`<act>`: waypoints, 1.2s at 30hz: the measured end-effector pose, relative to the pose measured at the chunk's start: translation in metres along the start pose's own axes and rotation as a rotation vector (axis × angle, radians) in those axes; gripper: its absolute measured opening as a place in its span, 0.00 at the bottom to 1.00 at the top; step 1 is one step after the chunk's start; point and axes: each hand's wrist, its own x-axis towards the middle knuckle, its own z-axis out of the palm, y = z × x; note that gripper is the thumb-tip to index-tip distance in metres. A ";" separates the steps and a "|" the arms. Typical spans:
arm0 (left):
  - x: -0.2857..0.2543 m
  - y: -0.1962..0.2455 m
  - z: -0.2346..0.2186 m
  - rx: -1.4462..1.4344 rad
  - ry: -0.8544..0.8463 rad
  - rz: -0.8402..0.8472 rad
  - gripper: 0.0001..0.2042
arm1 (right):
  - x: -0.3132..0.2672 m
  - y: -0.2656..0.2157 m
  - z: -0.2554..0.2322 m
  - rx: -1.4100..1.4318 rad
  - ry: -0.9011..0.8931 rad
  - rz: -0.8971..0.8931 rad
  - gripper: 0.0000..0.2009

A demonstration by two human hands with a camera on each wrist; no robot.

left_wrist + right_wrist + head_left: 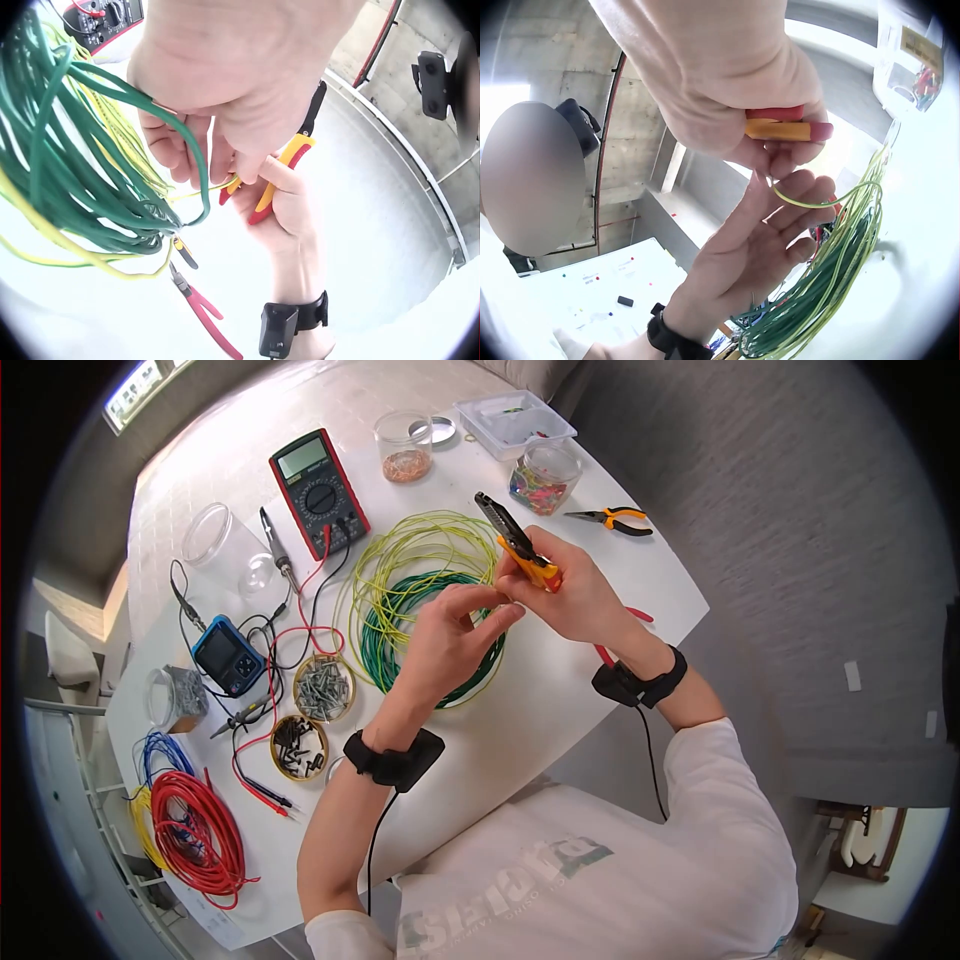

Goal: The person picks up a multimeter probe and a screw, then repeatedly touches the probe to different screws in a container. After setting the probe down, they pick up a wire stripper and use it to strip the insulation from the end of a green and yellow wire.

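Observation:
My left hand (pixel 445 645) pinches the end of a yellow-green wire (pixel 802 203) between thumb and index finger. My right hand (pixel 580 585) grips a wire stripper (pixel 512 538) by its orange and red handles, its dark head pointing up and away. In the right wrist view, the right fingertips meet the left thumb at the wire's tip, whose very end is hidden between them. The wire runs back to a loose yellow-green coil (pixel 400 550), which lies over a dark green coil (pixel 385 635) on the white table below the hands.
Red-handled pliers (pixel 201 309) lie below the right wrist. Long-nose pliers (pixel 622 520), a jar of coloured pieces (pixel 545 478) and a plastic tray (pixel 495 435) stand farther back. Leftward are a multimeter (pixel 320 485), soldering iron (pixel 280 550), screw tins (pixel 345 715) and red cable (pixel 190 830).

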 end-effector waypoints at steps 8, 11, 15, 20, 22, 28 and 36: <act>-0.003 -0.001 0.006 -0.144 -0.030 -0.121 0.11 | -0.001 0.013 -0.006 0.103 -0.054 0.096 0.07; -0.003 0.006 0.006 -0.108 -0.041 -0.126 0.10 | -0.002 0.011 -0.004 0.028 -0.042 0.065 0.07; -0.004 0.003 0.010 -0.168 -0.020 -0.148 0.10 | 0.003 0.017 -0.011 0.083 -0.112 0.064 0.08; -0.008 -0.004 0.010 -0.110 -0.052 -0.131 0.09 | 0.002 0.018 -0.014 0.216 -0.191 0.095 0.06; -0.009 -0.002 0.012 -0.167 -0.031 -0.133 0.09 | 0.000 0.013 -0.014 0.178 -0.184 0.093 0.06; -0.009 -0.009 0.018 -0.199 0.031 -0.068 0.06 | 0.001 0.013 -0.012 0.116 -0.174 0.070 0.07; -0.012 -0.010 0.020 -0.231 0.032 -0.092 0.08 | 0.005 0.019 -0.015 0.096 -0.199 0.154 0.08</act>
